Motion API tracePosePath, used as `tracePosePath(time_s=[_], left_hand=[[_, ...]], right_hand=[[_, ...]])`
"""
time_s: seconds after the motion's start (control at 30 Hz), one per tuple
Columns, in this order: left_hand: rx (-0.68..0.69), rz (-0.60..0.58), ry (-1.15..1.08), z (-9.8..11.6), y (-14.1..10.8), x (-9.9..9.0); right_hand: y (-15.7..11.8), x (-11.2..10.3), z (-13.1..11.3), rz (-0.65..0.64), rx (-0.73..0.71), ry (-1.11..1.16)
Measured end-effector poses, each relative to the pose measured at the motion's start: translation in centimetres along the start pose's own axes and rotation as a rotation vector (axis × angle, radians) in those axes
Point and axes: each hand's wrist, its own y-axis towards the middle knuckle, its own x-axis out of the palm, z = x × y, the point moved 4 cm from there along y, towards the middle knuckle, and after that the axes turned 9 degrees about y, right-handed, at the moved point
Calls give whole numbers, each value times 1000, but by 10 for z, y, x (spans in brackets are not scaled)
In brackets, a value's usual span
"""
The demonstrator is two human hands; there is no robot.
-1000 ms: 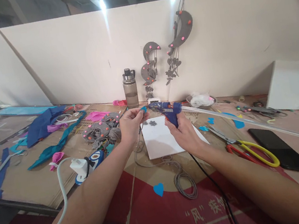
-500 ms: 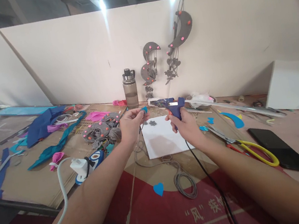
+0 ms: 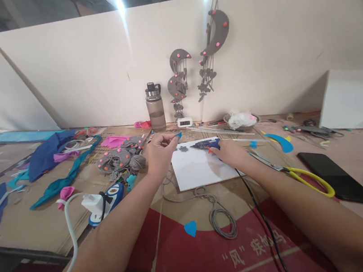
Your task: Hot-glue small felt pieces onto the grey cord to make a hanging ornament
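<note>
Between the thumb and fingers of my left hand (image 3: 161,151) is a small blue felt piece (image 3: 178,135), its full outline hidden by the fingers. My right hand (image 3: 233,153) grips a dark blue hot glue gun (image 3: 207,144), held low over a white sheet (image 3: 203,171) with its nozzle pointing left. Small grey flower shapes (image 3: 183,149) lie on the sheet near the nozzle. Grey cord (image 3: 223,223) is coiled on the cardboard in front, beside a blue heart cutout (image 3: 191,229).
Yellow-handled scissors (image 3: 307,178) and a black phone (image 3: 338,178) lie to the right. A water bottle (image 3: 155,108) stands at the back near a small digital clock (image 3: 184,122). Grey moon hangings (image 3: 221,34) are on the wall. Felt scraps (image 3: 51,155) and a power strip (image 3: 111,201) lie left.
My right hand has lowered the glue gun from above the sheet's far edge to just over the sheet. The left hand still pinches the blue piece.
</note>
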Motion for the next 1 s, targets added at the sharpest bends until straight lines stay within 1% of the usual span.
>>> tracePosePath(time_s=[0.03, 0.07, 0.1, 0.13, 0.17, 0.2, 0.27, 0.3, 0.33, 0.37, 0.4, 0.43, 0.5, 0.57, 0.63, 0.7, 0.8, 0.9, 1.0], left_hand=[[50, 7, 43, 3, -1, -1], [111, 23, 95, 8, -2, -2], [175, 46, 157, 13, -3, -3], [237, 71, 220, 19, -5, -4], [283, 96, 280, 24, -7, -5], [316, 105, 329, 29, -9, -6], [347, 95, 369, 36, -12, -5], [349, 75, 352, 39, -14, -4], [342, 51, 306, 40, -15, -3], [319, 21, 238, 40, -15, -2], [276, -7, 155, 38, -16, 0], [215, -34, 67, 36, -16, 2], [59, -95, -94, 29, -16, 7], [-79, -163, -214, 24, -16, 12], [-159, -228, -315, 21, -16, 17], [-211, -272, -396, 19, -16, 20], [-269, -321, -490, 17, -16, 23], [-293, -360, -548, 16, -16, 24], [-295, -373, -562, 17, -16, 24]], right_hand=[[-4, -4, -6, 76, -46, -12], [-8, -8, -14, 151, -104, 32], [-13, -11, -23, 217, -170, 124], [-18, -13, -32, 256, -235, 262], [-24, -13, -43, 237, -285, 446], [-28, -11, -52, 184, -298, 666], [-38, -4, -72, 3, -270, 1134], [-43, -2, -81, -79, -236, 1338], [-48, 1, -88, -159, -189, 1482], [-51, 2, -93, -206, -150, 1582], [-54, 3, -96, -224, -117, 1638], [-55, 2, -96, -211, -95, 1651], [-53, -1, -90, -121, -96, 1572], [-49, -5, -83, -18, -140, 1434], [-46, -7, -77, 56, -199, 1328], [-44, -10, -74, 119, -242, 1268], [-44, -13, -72, 179, -257, 1192], [-46, -17, -72, 211, -258, 1140], [-47, -21, -71, 246, -274, 1109]])
